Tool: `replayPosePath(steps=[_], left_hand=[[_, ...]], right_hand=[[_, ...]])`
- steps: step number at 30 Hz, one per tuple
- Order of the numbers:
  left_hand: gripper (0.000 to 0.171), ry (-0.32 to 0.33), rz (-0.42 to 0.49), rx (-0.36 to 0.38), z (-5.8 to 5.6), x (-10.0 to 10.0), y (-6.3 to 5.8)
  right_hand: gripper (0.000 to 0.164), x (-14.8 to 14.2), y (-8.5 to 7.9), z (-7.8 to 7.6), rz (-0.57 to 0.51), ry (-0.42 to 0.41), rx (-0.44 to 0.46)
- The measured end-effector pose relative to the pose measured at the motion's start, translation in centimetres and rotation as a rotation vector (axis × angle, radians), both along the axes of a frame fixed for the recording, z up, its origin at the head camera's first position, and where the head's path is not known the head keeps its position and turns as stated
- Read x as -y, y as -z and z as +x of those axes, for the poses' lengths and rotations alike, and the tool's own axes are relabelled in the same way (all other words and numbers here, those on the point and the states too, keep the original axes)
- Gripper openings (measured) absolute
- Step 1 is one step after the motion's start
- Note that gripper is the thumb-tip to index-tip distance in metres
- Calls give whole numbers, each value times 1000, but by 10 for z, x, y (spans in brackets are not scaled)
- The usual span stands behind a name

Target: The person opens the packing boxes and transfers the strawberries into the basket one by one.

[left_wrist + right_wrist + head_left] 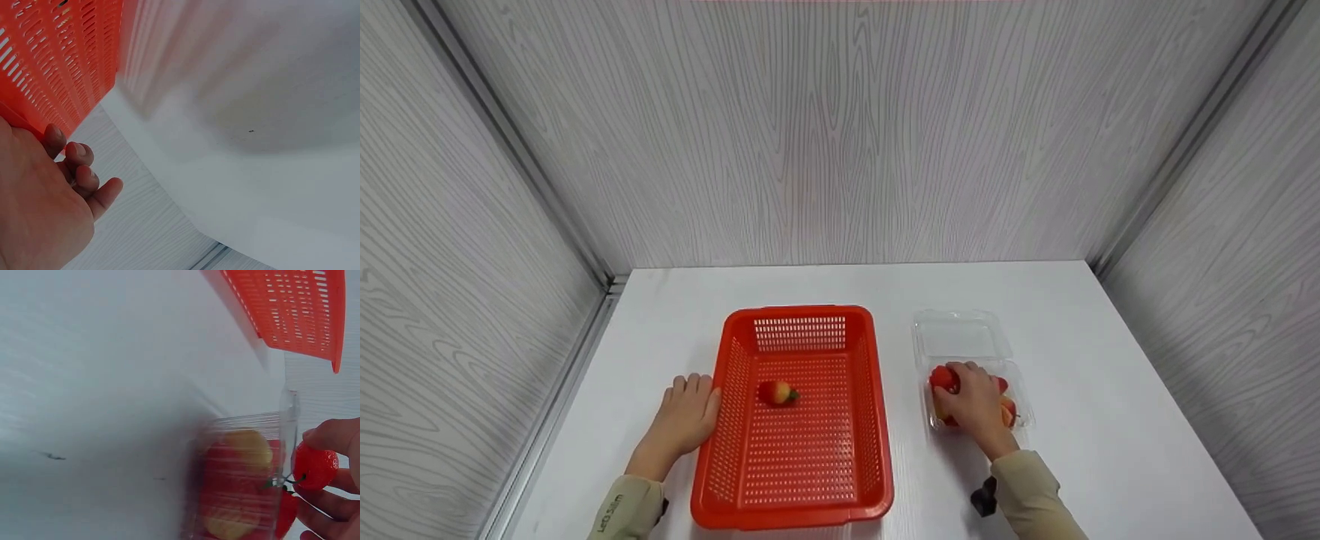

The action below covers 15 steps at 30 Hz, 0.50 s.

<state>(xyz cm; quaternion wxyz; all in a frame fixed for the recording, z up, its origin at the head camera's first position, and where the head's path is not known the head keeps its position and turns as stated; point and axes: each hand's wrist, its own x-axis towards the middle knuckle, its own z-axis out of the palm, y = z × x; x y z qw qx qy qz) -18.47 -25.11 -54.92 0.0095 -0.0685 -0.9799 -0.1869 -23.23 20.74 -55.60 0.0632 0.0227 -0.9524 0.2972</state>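
Note:
A strawberry-like red fruit [316, 466], dimpled and with a thin green stem, is held between thumb and fingers of my right hand [973, 397]. That hand is over the base of a clear plastic clamshell box [289, 408], whose lid lies folded back. More red and yellow fruits [233, 484] show through the box wall. To the left, my left hand [688, 412] grips the long side rim of a red perforated basket [886, 457], with its fingertips at the outside in the left wrist view. One red-and-yellow fruit [776, 392] with a green tip lies inside the basket.
Everything stands on a white table [1117, 420]. Grey wood-grain panels [840, 135] rise at the back and both sides. The box stands a short gap to the right of the basket. A small black object [984, 497] shows beside the right cuff.

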Motion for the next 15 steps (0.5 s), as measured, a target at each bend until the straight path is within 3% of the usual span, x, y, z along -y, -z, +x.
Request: replayPosePath(steps=[9, 15], left_hand=[[20, 3, -38, -68, 1, -1, -1], [22, -8, -80, -111, 4, -1, 0]], right_hand=[[46, 19, -27, -3, -101, -8, -55], [42, 43, -48, -9, -188, -94, -155]])
